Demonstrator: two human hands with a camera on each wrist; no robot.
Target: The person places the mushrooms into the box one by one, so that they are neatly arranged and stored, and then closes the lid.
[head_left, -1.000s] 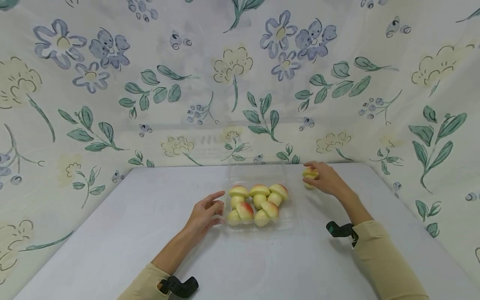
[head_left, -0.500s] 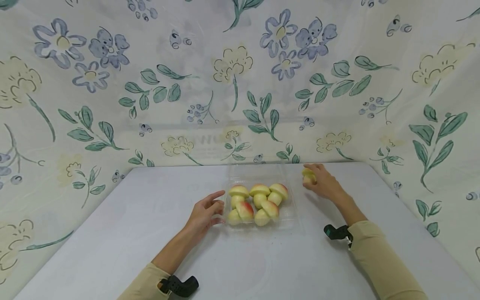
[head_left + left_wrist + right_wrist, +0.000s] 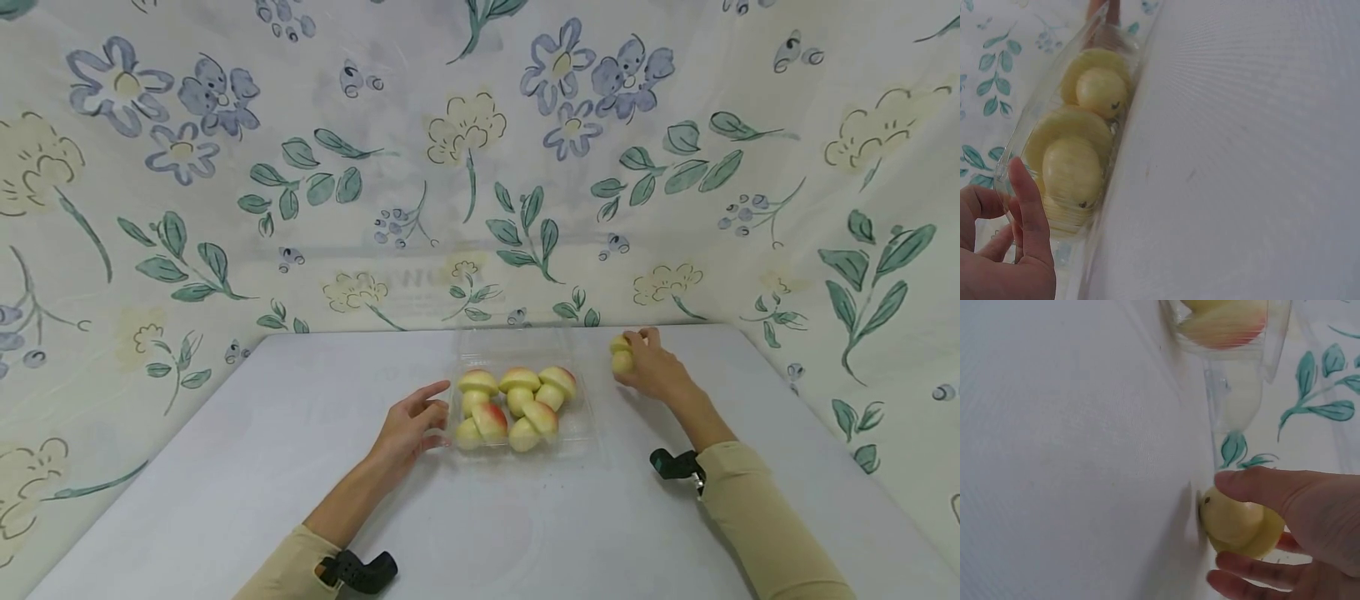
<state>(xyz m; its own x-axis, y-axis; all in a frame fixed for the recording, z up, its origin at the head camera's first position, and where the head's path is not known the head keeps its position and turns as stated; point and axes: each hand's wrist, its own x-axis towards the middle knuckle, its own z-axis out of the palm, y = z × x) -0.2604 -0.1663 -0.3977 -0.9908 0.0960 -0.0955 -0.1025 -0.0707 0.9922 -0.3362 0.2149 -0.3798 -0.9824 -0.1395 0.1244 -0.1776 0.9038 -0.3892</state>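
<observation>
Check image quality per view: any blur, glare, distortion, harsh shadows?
Head view: even soft light, faint shadows under the arms, wide-angle bowing at the edges, sharp on the clear tray. Left wrist view: the left hand and the mushroom-shaped pieces are soft, the tray wall hazes them. Right wrist view: the right hand and its yellow piece are slightly blurred, the table washed out pale.

Person, two arms: long tan sleeves (image 3: 757,517) reaching just short of the wrists; a black clip-like camera mount (image 3: 360,572) at each cuff; left hand (image 3: 408,429) and right hand (image 3: 656,367) bare.
</observation>
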